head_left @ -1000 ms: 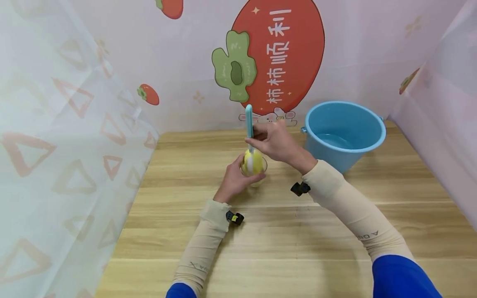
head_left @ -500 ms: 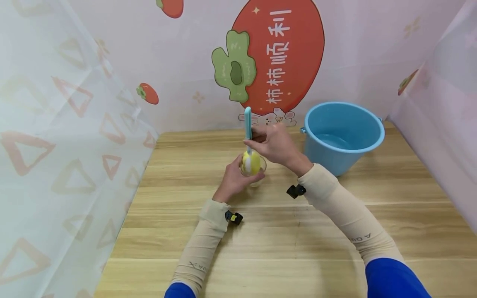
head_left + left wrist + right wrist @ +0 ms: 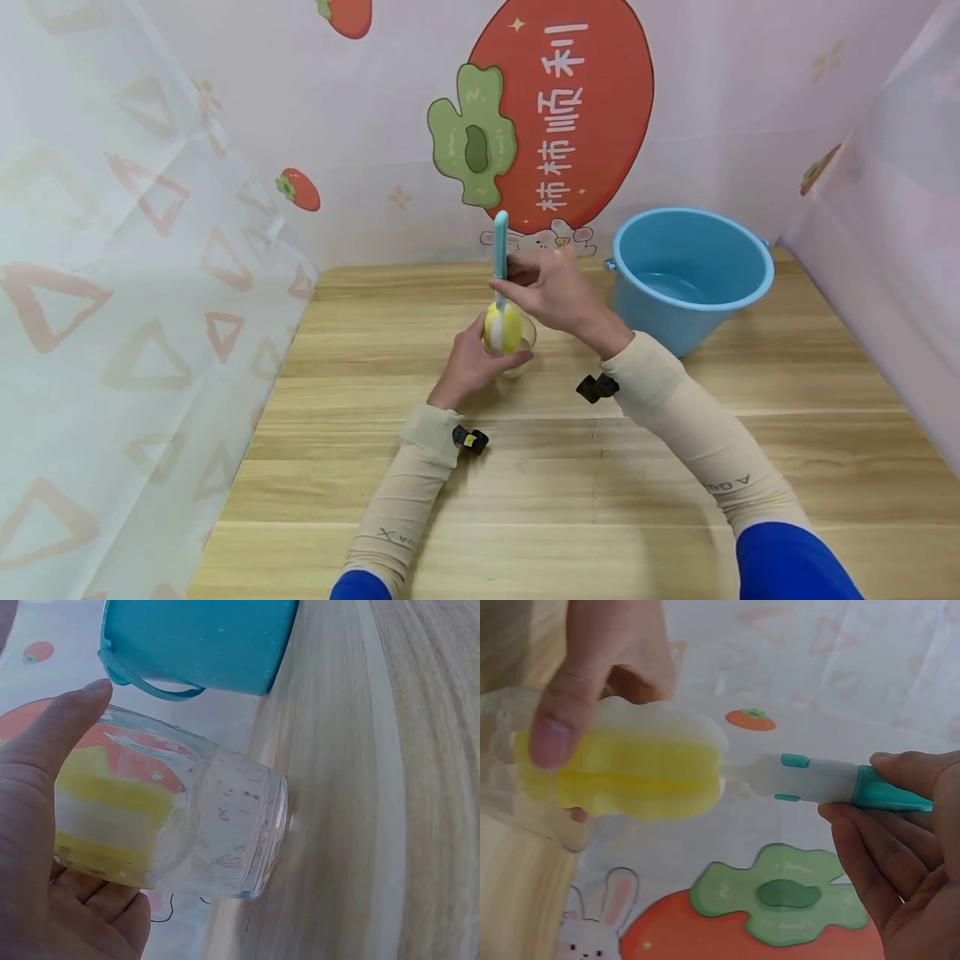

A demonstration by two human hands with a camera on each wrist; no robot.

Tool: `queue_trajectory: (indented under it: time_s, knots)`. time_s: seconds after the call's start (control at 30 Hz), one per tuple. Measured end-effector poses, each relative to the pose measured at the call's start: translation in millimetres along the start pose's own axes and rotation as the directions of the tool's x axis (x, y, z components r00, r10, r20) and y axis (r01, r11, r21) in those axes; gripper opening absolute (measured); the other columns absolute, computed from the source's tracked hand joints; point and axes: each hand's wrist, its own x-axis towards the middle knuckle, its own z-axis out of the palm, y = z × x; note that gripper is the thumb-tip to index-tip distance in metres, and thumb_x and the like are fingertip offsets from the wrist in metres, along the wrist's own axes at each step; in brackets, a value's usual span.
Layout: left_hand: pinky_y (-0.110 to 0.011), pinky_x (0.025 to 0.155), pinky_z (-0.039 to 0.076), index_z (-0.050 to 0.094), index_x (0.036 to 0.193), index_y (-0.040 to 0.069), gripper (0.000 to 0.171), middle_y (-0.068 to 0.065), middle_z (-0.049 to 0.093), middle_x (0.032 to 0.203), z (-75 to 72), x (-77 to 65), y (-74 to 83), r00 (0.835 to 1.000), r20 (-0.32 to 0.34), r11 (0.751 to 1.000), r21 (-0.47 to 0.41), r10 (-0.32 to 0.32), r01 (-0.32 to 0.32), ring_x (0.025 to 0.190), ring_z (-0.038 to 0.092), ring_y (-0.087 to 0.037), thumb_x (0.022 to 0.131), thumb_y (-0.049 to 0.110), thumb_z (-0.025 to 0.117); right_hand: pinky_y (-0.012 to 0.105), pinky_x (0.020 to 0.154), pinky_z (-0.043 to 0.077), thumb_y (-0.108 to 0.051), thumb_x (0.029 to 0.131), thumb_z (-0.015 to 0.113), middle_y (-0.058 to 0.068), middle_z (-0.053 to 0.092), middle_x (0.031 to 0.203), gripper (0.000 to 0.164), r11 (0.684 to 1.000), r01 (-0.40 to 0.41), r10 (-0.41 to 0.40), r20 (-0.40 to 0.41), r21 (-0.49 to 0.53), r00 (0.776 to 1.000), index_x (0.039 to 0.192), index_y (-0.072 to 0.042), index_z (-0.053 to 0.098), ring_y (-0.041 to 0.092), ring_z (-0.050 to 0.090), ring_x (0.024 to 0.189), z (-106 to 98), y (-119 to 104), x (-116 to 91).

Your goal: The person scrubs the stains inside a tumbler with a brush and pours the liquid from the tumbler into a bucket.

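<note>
My left hand grips a clear drinking glass round its side, thumb on one side and fingers on the other. In the left wrist view the glass's thick base sits close to the wooden tabletop. A sponge cup brush with a yellow-and-white head is partly inside the glass, its top standing out past the rim. My right hand pinches the brush's teal handle between thumb and fingers, above the glass. The handle points up and away from the glass mouth.
A light blue bucket stands at the back right, near my right hand. The wooden table carries a few small drops in front of the hands. Printed cloth walls enclose the back and sides.
The sponge head has shifted slightly left in the glass and its white stripe shows at a different place. My right hand and forearm have moved a little left; the left hand stays put.
</note>
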Motion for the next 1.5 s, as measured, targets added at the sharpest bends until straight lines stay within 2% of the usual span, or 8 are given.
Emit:
queue_trajectory:
  time_s: [0.23, 0.4, 0.73, 1.1, 1.2, 1.3, 1.37, 1.5]
  knots:
    - [-0.04, 0.087, 0.054, 0.059, 0.131, 0.024, 0.066, 0.002, 0.068, 0.108, 0.2, 1.0, -0.2, 1.0, 0.008, 1.0, -0.02, 0.019, -0.018, 0.099, 0.064, -0.017, 0.08, 0.052, 0.091, 0.034, 0.079, 0.065, -0.012, 0.091, 0.085, 0.011, 0.083, 0.103, 0.035, 1.0, 0.013, -0.014, -0.026, -0.017, 1.0, 0.124, -0.002, 0.077, 0.021, 0.082, 0.092, -12, -12, 8]
    - [-0.038, 0.083, 0.053, 0.06, 0.128, 0.022, 0.064, 0.0, 0.068, 0.106, -0.1, 1.0, 0.4, 1.0, 0.005, 1.0, -0.025, 0.015, -0.015, 0.096, 0.064, -0.018, 0.08, 0.05, 0.092, 0.033, 0.077, 0.065, -0.012, 0.091, 0.084, 0.01, 0.083, 0.099, 0.027, 0.999, -0.033, 0.033, -0.015, 0.007, 0.999, 0.117, -0.004, 0.079, 0.02, 0.082, 0.088, -5, -5, 5]
    - [-0.041, 0.094, 0.055, 0.051, 0.151, 0.031, 0.084, 0.005, 0.069, 0.132, 0.4, 0.5, -1.0, 0.999, -0.001, 0.999, -0.007, 0.033, -0.033, 0.113, 0.066, -0.015, 0.081, 0.051, 0.091, 0.033, 0.076, 0.065, -0.011, 0.095, 0.08, 0.01, 0.082, 0.095, 0.012, 0.993, -0.118, 0.116, 0.083, 0.019, 0.99, 0.104, -0.003, 0.08, 0.019, 0.081, 0.084, 17, 18, -10]
    - [-0.04, 0.086, 0.052, 0.059, 0.13, 0.027, 0.064, 0.003, 0.069, 0.108, 0.2, 0.6, -0.5, 1.0, 0.003, 0.999, -0.032, 0.024, -0.024, 0.098, 0.064, -0.017, 0.08, 0.05, 0.092, 0.036, 0.081, 0.065, -0.014, 0.091, 0.085, 0.009, 0.083, 0.099, 0.027, 1.0, -0.017, 0.018, 0.005, -0.022, 1.0, 0.116, -0.004, 0.08, 0.019, 0.082, 0.088, -19, -8, 13]
    - [-0.039, 0.084, 0.052, 0.059, 0.129, 0.027, 0.062, 0.003, 0.068, 0.106, 0.3, 0.8, -1.0, 1.0, 0.001, 0.999, -0.025, 0.03, -0.03, 0.096, 0.063, -0.017, 0.081, 0.05, 0.091, 0.029, 0.092, 0.057, -0.018, 0.091, 0.086, 0.007, 0.083, 0.099, 0.029, 0.998, -0.017, 0.018, 0.015, -0.064, 1.0, 0.118, -0.007, 0.08, 0.016, 0.081, 0.088, -22, -11, 14]
    - [-0.037, 0.08, 0.052, 0.06, 0.127, 0.024, 0.062, 0.002, 0.068, 0.104, 0.9, 1.0, -1.6, 1.0, -0.001, 0.999, -0.02, 0.03, -0.03, 0.093, 0.063, -0.017, 0.081, 0.051, 0.091, 0.027, 0.09, 0.058, -0.017, 0.091, 0.085, 0.006, 0.083, 0.098, 0.027, 0.999, -0.01, 0.012, 0.036, -0.05, 0.999, 0.115, -0.007, 0.081, 0.016, 0.081, 0.087, -19, -9, 12]
    - [-0.036, 0.079, 0.053, 0.06, 0.129, 0.023, 0.064, 0.002, 0.069, 0.106, 1.2, 1.1, -2.2, 1.0, 0.001, 0.999, -0.017, 0.029, -0.029, 0.094, 0.063, -0.017, 0.081, 0.051, 0.091, 0.025, 0.09, 0.059, -0.014, 0.091, 0.084, 0.007, 0.083, 0.096, 0.022, 1.0, -0.013, 0.014, 0.05, -0.017, 0.999, 0.112, -0.006, 0.081, 0.017, 0.081, 0.087, -14, -5, 8]
    - [-0.041, 0.09, 0.056, 0.055, 0.145, 0.026, 0.077, 0.003, 0.07, 0.125, 1.8, 0.9, -2.3, 0.999, 0.006, 0.999, -0.016, 0.035, -0.035, 0.108, 0.066, -0.017, 0.081, 0.05, 0.091, 0.033, 0.077, 0.065, -0.01, 0.092, 0.083, 0.009, 0.083, 0.095, 0.016, 0.998, -0.052, 0.05, 0.08, 0.031, 0.996, 0.106, -0.003, 0.08, 0.018, 0.081, 0.086, -1, 7, -4]
